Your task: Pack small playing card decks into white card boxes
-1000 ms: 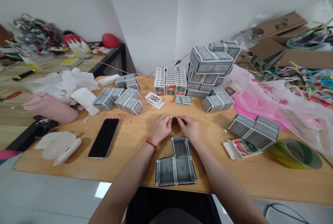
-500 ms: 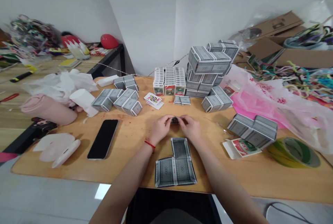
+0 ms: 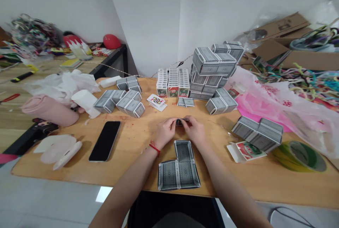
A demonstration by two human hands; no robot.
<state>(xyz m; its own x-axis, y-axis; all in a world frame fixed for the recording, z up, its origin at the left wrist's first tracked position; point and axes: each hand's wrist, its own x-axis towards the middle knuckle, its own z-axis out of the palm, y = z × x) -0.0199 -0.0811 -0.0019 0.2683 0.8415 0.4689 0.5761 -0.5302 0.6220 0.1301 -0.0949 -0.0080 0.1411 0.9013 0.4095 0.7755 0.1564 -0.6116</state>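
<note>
My left hand (image 3: 165, 132) and my right hand (image 3: 195, 130) meet at the middle of the wooden table (image 3: 127, 164). Both are closed on a small grey-patterned playing card piece (image 3: 181, 121) held between the fingertips. Just in front of my wrists lies an L-shaped block of folded grey cards (image 3: 178, 167). A red string circles my left wrist.
A black phone (image 3: 105, 140) lies to the left. Grey card blocks (image 3: 119, 101) sit at left, a tall stack (image 3: 213, 70) and rows of card boxes (image 3: 173, 83) at the back. Another block (image 3: 258, 133), an opened card box (image 3: 246, 150), a tape roll (image 3: 300, 155) and pink plastic bag (image 3: 267, 104) lie to the right.
My fingers have shifted slightly on the card piece, which now shows a little more between them. Nothing else on the table moved.
</note>
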